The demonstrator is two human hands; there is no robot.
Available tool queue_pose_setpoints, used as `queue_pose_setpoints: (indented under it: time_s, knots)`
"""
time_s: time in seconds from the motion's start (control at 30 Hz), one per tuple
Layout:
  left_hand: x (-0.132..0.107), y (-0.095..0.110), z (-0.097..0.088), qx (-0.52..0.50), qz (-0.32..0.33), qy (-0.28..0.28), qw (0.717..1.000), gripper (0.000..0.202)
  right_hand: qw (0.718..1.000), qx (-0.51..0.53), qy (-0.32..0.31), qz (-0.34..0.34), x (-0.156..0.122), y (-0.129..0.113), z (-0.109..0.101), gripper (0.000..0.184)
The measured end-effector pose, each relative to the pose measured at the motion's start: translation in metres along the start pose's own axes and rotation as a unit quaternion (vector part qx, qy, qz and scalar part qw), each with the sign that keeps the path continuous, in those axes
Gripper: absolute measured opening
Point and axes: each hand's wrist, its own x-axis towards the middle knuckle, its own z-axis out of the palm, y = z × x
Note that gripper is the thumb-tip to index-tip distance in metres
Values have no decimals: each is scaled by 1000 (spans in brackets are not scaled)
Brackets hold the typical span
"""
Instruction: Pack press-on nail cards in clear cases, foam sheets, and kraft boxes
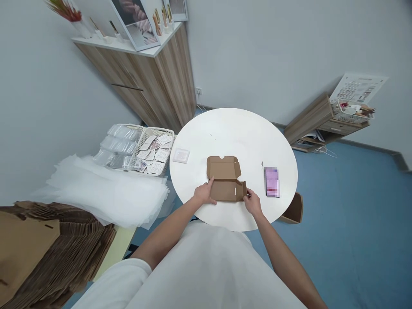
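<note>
A brown cardboard box (222,190) lies partly folded on the round white table, its lid panel laid back flat and away from me. My left hand (204,193) holds the left end of the box, a finger along the fold and the thumb at the near edge. At the right end, my right hand (252,202) grips the side flap, which stands raised from the base. To the right lies a purple, pixelated object (272,182). A small clear flat packet (181,156) rests near the table's left edge.
Left of the round white table (238,128) are a basket of printed cards (155,152), stacked clear plastic cases (119,139), translucent sheets (106,189) and stacked flat cardboard (80,249). An open cardboard box (293,209) stands on the floor at right. Wooden cabinets line the back.
</note>
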Motion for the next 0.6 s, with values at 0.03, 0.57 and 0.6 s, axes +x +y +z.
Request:
queue_pose_setpoints:
  time_s: [0.03,0.57,0.6]
  knots:
    - [0,1,1,1,0,-1,1000,116,1000,-13,1,-4,-2,-3,0,43]
    - [-3,5,8,-23,0,3,1000,119,984,-175,-1,2,19,-8,17,26]
    - [-5,4,9,-31,3,7,1000,115,983,-185,-4,10,21,-8,17,25]
